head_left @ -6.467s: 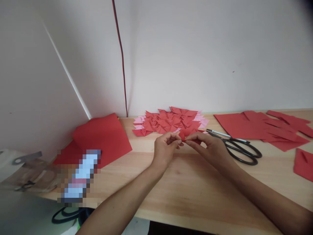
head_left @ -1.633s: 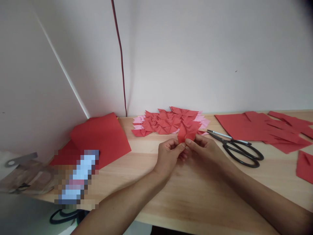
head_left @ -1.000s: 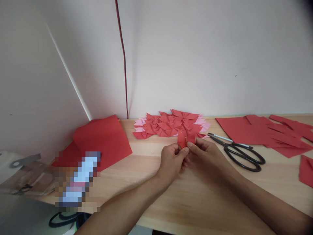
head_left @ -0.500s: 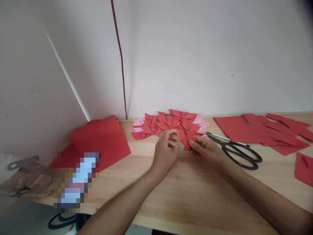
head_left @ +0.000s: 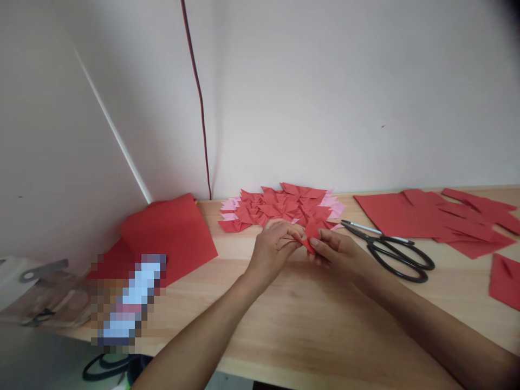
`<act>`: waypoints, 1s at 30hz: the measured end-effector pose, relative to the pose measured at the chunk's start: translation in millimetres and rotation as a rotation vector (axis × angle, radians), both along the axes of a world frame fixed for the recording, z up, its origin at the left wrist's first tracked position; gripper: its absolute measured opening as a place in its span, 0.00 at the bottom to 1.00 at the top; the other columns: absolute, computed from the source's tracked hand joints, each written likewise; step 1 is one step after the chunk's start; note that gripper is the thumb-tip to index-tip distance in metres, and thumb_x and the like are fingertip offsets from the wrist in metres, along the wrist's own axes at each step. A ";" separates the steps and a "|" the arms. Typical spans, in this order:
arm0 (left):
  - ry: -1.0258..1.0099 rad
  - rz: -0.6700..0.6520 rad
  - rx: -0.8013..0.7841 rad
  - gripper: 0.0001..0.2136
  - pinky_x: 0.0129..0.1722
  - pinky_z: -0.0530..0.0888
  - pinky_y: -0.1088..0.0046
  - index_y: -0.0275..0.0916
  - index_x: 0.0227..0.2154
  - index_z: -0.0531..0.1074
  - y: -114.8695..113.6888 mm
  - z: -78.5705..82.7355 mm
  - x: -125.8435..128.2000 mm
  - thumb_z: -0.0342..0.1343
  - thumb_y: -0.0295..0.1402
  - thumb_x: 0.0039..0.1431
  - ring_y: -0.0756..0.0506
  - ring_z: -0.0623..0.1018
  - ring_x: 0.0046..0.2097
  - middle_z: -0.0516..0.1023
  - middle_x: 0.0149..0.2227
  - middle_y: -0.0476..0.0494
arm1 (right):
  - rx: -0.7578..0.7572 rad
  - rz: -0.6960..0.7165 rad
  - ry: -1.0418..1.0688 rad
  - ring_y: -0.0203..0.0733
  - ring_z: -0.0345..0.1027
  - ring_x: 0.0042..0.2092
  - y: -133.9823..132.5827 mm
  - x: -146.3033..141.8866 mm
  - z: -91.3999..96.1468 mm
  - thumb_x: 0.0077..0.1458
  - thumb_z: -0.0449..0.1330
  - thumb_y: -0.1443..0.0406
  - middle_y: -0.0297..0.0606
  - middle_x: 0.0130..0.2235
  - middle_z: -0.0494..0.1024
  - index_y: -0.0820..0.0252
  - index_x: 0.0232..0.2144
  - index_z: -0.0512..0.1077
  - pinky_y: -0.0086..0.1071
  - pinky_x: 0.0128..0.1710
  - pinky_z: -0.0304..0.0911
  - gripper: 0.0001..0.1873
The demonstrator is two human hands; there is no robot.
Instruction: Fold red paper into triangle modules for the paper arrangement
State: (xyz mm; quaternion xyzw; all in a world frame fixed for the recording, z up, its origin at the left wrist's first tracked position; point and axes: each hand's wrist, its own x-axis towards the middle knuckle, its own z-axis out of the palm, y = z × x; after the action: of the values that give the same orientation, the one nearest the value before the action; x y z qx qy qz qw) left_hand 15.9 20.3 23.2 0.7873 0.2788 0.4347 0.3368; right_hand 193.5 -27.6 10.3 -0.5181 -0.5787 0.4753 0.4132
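Because the piece (head_left: 312,230) is small and both hands press on it at once, I think the main danger is that a fold goes askew or the paper tears. Its place is in front of the near side of the pile (head_left: 280,208), between the two hands. On the left hand (head_left: 273,244), the fingers are pinched almost together on the left edge of the piece; on the right hand (head_left: 335,248), the thumb lies on the front and the other fingers are closed behind, so the piece is gripped from both sides. If the left pinch pulled harder than the right one, the paper could twist, or a crease could open again. How deep the creases are, I cannot tell, since the fingers cover part of them. The pile, red with pink (head_left: 333,206) points at its ends, stands just beyond the hands, and a careless push to the far side might disturb it. To the right of the right hand lie the scissors (head_left: 400,254), with their tips toward the pile, and a pen (head_left: 361,227) runs close along them; a wide swing of this arm could knock both. Farther right are cut sheets (head_left: 390,216) on the bench (head_left: 292,330). At the left, larger sheets (head_left: 174,233) lie behind a blurred phone (head_left: 132,303), well apart from the work.
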 end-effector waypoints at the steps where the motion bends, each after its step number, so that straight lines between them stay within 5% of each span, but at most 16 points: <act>1: -0.015 -0.005 -0.054 0.01 0.48 0.68 0.67 0.40 0.29 0.74 -0.7 0.4 0.1 0.59 0.30 0.55 0.45 0.74 0.45 0.78 0.37 0.46 | -0.002 0.001 0.005 0.34 0.59 0.26 0.0 0.2 0.2 0.60 0.53 0.51 0.32 0.26 0.70 0.59 0.28 0.67 0.30 0.26 0.53 0.18; 10: -0.262 -0.168 -0.544 0.11 0.44 0.71 0.70 0.36 0.35 0.77 1.9 -7.4 3.1 0.65 0.31 0.47 0.45 0.77 0.42 0.79 0.40 0.41 | 0.017 -0.012 0.041 0.33 0.59 0.26 0.4 -0.4 -1.9 0.60 0.53 0.52 0.32 0.26 0.70 0.59 0.30 0.66 0.29 0.25 0.53 0.17; 15: -0.317 -0.249 -0.588 0.07 0.42 0.71 0.71 0.36 0.32 0.78 -0.3 -5.8 4.9 0.65 0.30 0.48 0.47 0.77 0.37 0.79 0.34 0.43 | 0.015 0.015 0.052 0.34 0.61 0.27 -0.5 -2.7 0.3 0.59 0.55 0.53 0.33 0.28 0.72 0.59 0.34 0.67 0.29 0.27 0.56 0.15; 30: -0.463 -0.104 -0.774 0.08 0.34 0.69 0.75 0.34 0.27 0.78 -7.9 -10.4 10.2 0.67 0.32 0.45 0.51 0.73 0.30 0.77 0.26 0.46 | 0.016 -0.002 0.043 0.35 0.66 0.29 0.1 -2.1 -5.6 0.58 0.55 0.52 0.34 0.28 0.74 0.58 0.33 0.70 0.28 0.27 0.59 0.15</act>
State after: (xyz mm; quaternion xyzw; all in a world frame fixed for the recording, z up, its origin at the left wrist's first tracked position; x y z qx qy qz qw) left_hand 26.1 12.4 12.7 0.4985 0.2982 0.4455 0.6813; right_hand 191.4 -27.5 4.8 -0.5051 -0.5729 0.4813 0.4301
